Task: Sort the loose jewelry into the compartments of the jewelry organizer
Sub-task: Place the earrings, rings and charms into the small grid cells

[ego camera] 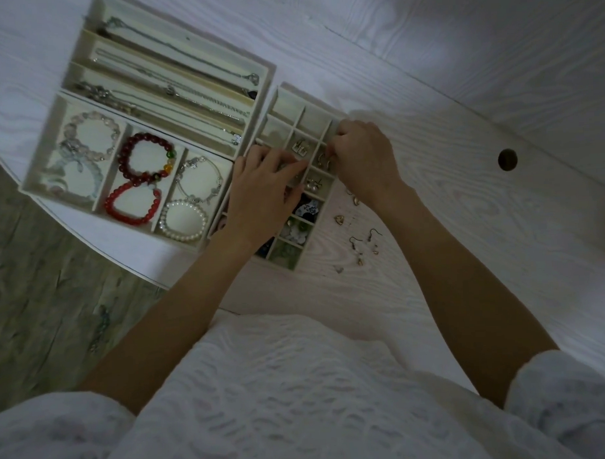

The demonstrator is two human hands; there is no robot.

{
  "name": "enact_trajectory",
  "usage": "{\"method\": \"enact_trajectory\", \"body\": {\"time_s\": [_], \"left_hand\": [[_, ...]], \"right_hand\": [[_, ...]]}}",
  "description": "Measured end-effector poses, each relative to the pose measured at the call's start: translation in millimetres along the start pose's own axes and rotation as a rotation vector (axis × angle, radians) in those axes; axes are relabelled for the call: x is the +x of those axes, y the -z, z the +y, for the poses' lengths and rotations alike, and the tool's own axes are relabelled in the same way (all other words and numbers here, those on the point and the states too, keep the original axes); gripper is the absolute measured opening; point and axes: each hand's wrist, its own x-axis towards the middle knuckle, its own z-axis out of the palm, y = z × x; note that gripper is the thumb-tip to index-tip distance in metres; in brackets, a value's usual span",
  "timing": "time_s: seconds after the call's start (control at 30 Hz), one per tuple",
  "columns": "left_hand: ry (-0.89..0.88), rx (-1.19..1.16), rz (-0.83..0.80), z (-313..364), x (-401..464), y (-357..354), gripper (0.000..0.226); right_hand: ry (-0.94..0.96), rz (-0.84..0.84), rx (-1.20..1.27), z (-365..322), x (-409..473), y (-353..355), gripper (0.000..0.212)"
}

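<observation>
Bracelets, necklaces filed; loose earrings [358, 242] await on desk [447, 190]. Your right hand [363, 158] seemingly pinches one over earring tray [283, 103]; left hand [262, 189] fingers relaxed.

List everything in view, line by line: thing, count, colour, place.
Long-slot necklace tray: one, cream, far left; silver chains inside.
Three-slot bracelet tray: one, cream, near left.
Clear bead bracelets: at least two, pale, left slot.
Red bead bracelets: two, middle slot.
White pearl bracelet: one, right slot, below a silver bangle.
Small-grid earring tray: one, cream, centre, partly filled.
Loose earrings: several, gold and silver, on white wood-grain table right of the grid.
Left hand: on the grid.
Right hand: fingers curled at the grid's right edge.
</observation>
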Motion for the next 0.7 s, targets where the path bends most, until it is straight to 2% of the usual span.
{"method": "enact_trajectory", "body": {"time_s": [0.43, 0.53, 0.6, 0.7], "left_hand": [[0.005, -0.016, -0.041, -0.6, 2.9, 3.3, 0.038], [-0.001, -0.011, -0.036, -0.6, 2.4, 3.1, 0.037], [-0.003, -0.016, -0.034, -0.5, 2.2, 2.9, 0.038], [0.008, -0.02, -0.019, 1.1, 1.8, 2.6, 0.038]], "right_hand": [[0.072, 0.076, 0.072, 5.5, -1.4, -9.6, 0.004], [0.067, 0.156, 0.141, 4.6, -6.8, -7.2, 0.005], [0.007, 0.227, 0.181, 6.4, -14.2, -3.4, 0.005], [-0.186, 0.281, 0.285, 17.0, -34.3, 0.8, 0.009]]}}
